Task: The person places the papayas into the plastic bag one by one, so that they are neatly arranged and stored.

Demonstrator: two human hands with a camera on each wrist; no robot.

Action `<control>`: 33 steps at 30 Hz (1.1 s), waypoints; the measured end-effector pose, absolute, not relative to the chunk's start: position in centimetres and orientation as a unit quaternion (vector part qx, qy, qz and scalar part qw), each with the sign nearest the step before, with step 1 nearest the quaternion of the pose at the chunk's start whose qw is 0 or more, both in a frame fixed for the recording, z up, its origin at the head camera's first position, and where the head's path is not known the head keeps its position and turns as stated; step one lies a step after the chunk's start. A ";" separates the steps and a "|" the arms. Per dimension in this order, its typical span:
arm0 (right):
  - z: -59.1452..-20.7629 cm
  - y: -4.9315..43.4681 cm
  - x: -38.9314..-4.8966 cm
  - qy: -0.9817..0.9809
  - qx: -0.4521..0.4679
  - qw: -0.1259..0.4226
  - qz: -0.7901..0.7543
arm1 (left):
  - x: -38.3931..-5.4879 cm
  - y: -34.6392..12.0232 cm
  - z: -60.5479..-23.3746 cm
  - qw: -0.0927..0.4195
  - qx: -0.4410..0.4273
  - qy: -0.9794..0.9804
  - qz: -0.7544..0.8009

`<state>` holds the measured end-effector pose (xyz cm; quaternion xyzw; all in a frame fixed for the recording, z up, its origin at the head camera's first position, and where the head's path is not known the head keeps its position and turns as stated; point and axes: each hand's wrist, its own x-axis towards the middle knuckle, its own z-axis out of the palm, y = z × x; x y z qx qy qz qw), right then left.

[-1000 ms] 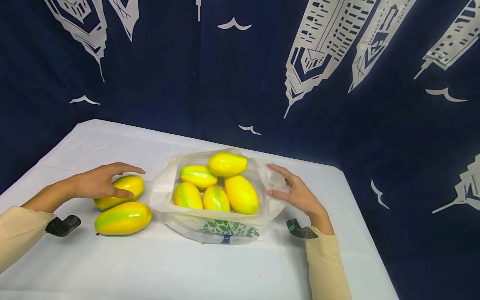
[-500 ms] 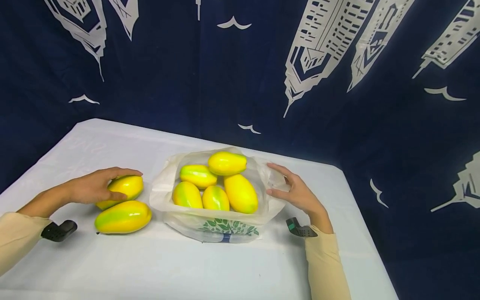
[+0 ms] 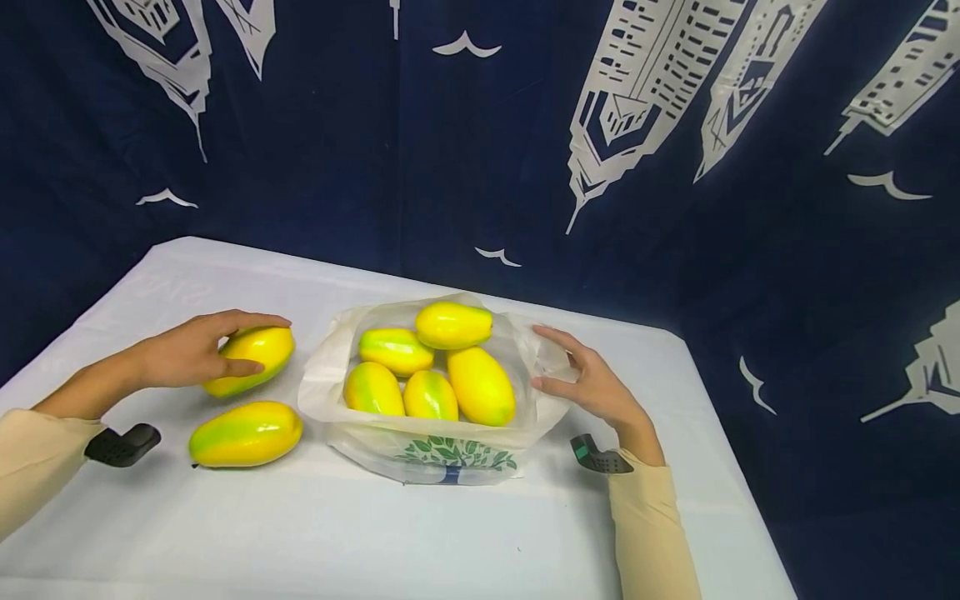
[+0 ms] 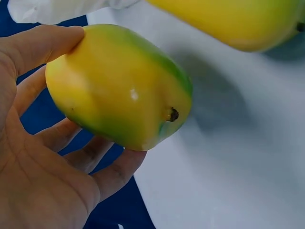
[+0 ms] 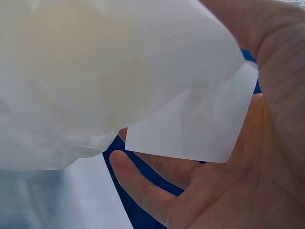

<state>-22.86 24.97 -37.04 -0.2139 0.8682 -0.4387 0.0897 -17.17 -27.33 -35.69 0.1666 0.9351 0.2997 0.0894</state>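
Note:
My left hand (image 3: 183, 350) grips a yellow-green papaya (image 3: 258, 354), with the thumb on its near side and fingers over the far side. In the left wrist view its dark stem end (image 4: 172, 114) faces the camera. A second papaya (image 3: 246, 434) lies nearer on the table. To the right stands a translucent white plastic bag (image 3: 360, 446) with a printed tree, its mouth wide and several papayas inside. My right hand (image 3: 592, 385) holds the bag's right rim, thumb and fingers hooked over it. In the right wrist view, white plastic hides part of that hand.
All of it stands on a table under a white cloth (image 3: 300, 533). Behind hangs a dark blue curtain (image 3: 337, 167) with white building and bird prints. A black wrist device (image 3: 122, 445) sits by the left sleeve, another (image 3: 600, 456) by the right.
The left hand has closed its fingers round the farther papaya and moved it up and slightly right, apart from the nearer one. The right hand and bag stay put.

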 end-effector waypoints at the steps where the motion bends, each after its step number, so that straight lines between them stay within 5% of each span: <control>1: -37.0 25.0 -22.9 0.869 -0.214 0.089 -0.438 | -17.3 -27.2 -35.4 0.086 0.166 0.936 0.299; 20: -36.9 25.2 -23.0 0.867 -0.212 0.091 -0.441 | -17.8 -23.0 -30.4 -0.029 0.179 0.929 0.323; 33: -36.6 25.2 -22.8 0.869 -0.203 0.090 -0.441 | -17.3 -17.3 -28.8 -0.009 0.285 0.894 0.346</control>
